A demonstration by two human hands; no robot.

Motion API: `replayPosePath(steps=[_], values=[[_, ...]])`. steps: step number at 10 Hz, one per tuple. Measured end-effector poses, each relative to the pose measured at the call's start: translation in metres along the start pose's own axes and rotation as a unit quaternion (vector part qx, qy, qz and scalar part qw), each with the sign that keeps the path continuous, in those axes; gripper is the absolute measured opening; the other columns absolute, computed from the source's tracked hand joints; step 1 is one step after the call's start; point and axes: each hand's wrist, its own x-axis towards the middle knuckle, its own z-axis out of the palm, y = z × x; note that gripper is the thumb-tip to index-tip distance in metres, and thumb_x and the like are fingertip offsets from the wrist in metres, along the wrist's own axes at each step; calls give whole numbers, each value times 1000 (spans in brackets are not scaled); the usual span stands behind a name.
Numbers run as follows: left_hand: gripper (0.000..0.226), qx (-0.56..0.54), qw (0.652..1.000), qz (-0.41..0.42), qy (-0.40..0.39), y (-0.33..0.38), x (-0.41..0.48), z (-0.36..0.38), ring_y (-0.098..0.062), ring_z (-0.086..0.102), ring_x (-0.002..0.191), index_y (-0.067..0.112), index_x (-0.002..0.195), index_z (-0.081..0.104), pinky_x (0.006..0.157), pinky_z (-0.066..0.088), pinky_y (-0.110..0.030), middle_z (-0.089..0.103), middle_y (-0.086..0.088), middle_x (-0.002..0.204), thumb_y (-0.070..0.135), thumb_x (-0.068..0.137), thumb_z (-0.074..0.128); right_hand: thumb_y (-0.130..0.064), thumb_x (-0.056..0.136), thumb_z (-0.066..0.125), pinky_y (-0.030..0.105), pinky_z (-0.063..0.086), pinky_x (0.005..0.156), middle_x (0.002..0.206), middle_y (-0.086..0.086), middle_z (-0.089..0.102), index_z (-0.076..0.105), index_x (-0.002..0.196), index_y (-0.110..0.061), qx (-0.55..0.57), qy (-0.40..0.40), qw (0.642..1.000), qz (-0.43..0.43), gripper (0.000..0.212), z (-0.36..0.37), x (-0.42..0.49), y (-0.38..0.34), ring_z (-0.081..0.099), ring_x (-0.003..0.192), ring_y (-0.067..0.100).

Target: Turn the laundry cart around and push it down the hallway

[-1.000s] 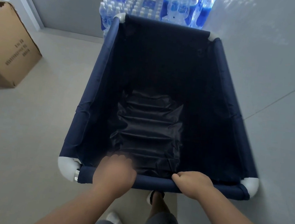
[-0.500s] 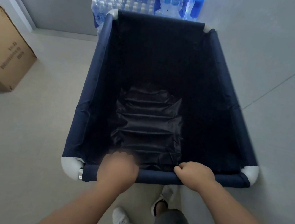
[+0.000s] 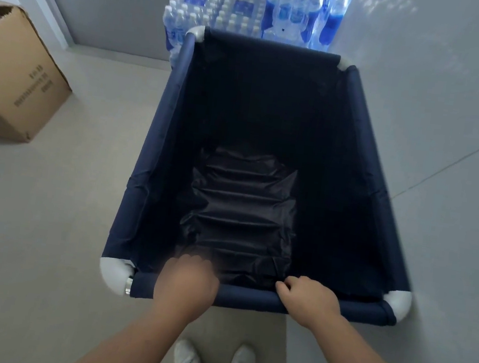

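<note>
**Both hands on the cart's near rail**

While the left hand and right hand curl their fingers closed over its padded near rail, the navy fabric laundry cart stretches away beyond the knuckles, its far rim just beside shrink-wrapped packs of water bottles against the wall.
</note>
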Motion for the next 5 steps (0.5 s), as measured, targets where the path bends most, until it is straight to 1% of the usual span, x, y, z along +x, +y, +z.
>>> replayPosePath(steps=[1,2,3,4,5], values=[[36,-2,1000,3,-3,1,-1,-2,-20,53,72,24,72,55,66,38,-37,62,5,75,37,88,25,-47,99,26,37,46,71,99,0,55,60,108,-25,35,10,999,15,42,1,0,1,56,88,21],[40,7,1000,-5,-27,0,-3,-3,-18,53,81,26,81,56,72,38,-36,62,6,85,39,91,19,-51,101,23,37,47,73,102,1,57,61,110,-25,46,27,998,14,47,4,-1,1,58,91,22],[36,-1,999,-17,-27,3,-4,-8,-18,54,86,26,88,56,74,40,-35,62,5,91,41,96,24,-48,103,21,38,45,72,102,1,60,60,113,-25,20,49,998,-21,47,8,-4,3,59,89,22],[33,-9,998,-51,-27,5,-7,-19,-17,54,88,26,94,57,76,43,-35,62,6,96,44,97,29,-48,103,20,38,37,74,102,1,61,61,109,-25,21,51,998,-38,47,9,-9,6,59,91,23],[36,-20,998,-51,-9,6,7,-41,-18,56,98,26,112,58,81,46,-37,62,6,110,46,97,32,-50,103,27,38,41,78,98,-2,60,59,95,-26,83,84,992,-48,41,-1,-13,8,59,90,21]])
